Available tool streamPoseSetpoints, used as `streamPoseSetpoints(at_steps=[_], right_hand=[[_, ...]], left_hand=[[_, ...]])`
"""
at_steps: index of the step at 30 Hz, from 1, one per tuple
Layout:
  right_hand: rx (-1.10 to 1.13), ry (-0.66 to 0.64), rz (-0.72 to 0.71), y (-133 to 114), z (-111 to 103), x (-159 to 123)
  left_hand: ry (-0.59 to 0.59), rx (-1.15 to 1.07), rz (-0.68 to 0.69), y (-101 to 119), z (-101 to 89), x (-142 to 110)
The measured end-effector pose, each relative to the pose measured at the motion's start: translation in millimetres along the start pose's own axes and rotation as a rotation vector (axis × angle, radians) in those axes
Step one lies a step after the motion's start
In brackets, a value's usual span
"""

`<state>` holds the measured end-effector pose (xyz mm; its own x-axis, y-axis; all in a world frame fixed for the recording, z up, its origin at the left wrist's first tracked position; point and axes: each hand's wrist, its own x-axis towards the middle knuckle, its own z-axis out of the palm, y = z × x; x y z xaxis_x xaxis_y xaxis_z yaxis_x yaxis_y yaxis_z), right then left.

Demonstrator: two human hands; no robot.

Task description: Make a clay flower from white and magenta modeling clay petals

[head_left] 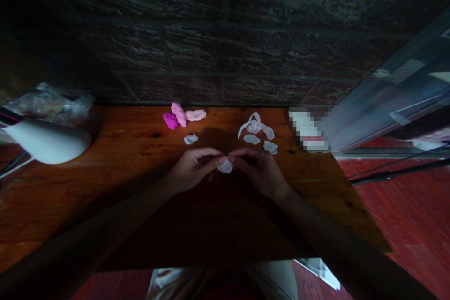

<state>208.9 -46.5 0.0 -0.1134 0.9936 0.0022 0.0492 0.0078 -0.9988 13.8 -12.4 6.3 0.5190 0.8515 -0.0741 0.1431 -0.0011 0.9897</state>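
Between my two hands, over the middle of the wooden table [137,206], is a small whitish piece of clay-like material [225,166]. My left hand [191,168] pinches its left edge with thumb and fingertips. From the other side my right hand [260,171] pinches its right edge. Just past my left hand lies a separate pale piece [191,139]. Beyond my right hand are thin whitish pieces: a curved cluster [254,125], a flat oval [251,139] and a ragged bit [270,147]. The exact material cannot be made out in the dim light.
Three lumps, magenta [170,120], pink [179,114] and pale pink [195,115], lie near the dark brick wall [225,47]. At left are a white rounded object [52,139] and a crumpled clear plastic bag [52,105]. A blurred-out object [309,131] sits at the right.
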Motion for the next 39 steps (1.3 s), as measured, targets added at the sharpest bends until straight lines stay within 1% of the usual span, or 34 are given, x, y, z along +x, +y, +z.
streamPoseSetpoints(at_steps=[3,7,10,17,23,25,30,32,35,39], right_hand=[[0.04,0.011,0.012,1.3,1.0,0.0],[0.081,-0.034,0.016,0.9,2.6,-1.1],[0.071,-0.043,0.036,-1.1,2.5,-1.7],[0.086,-0.064,0.018,-3.4,2.9,-3.6],[0.113,0.039,-0.008,2.4,3.3,-3.0],[0.094,0.035,-0.005,2.8,2.8,-3.1],[0.025,-0.041,-0.025,-2.4,0.8,-4.5],[0.018,-0.032,-0.026,-4.1,-0.8,-4.7],[0.044,0.005,0.017,-3.8,-3.6,-4.2],[0.139,-0.014,0.105,-0.2,-5.3,-2.4]], left_hand=[[-0.003,-0.005,-0.012,-0.7,-0.4,-0.1],[0.005,0.031,0.023,-4.1,-1.2,0.5],[-0.005,0.069,0.026,-5.3,-1.0,0.2],[-0.036,0.063,0.01,-0.7,1.3,-2.0],[-0.053,0.053,-0.02,-2.6,-0.1,-1.0],[-0.046,0.028,-0.032,-3.7,-0.1,-0.7],[-0.001,-0.019,-0.062,-5.6,1.2,0.3],[0.011,-0.025,-0.07,-5.4,1.0,0.9],[0.029,-0.042,-0.08,-3.0,0.0,1.4],[0.005,-0.072,-0.081,2.5,-1.7,0.9]])
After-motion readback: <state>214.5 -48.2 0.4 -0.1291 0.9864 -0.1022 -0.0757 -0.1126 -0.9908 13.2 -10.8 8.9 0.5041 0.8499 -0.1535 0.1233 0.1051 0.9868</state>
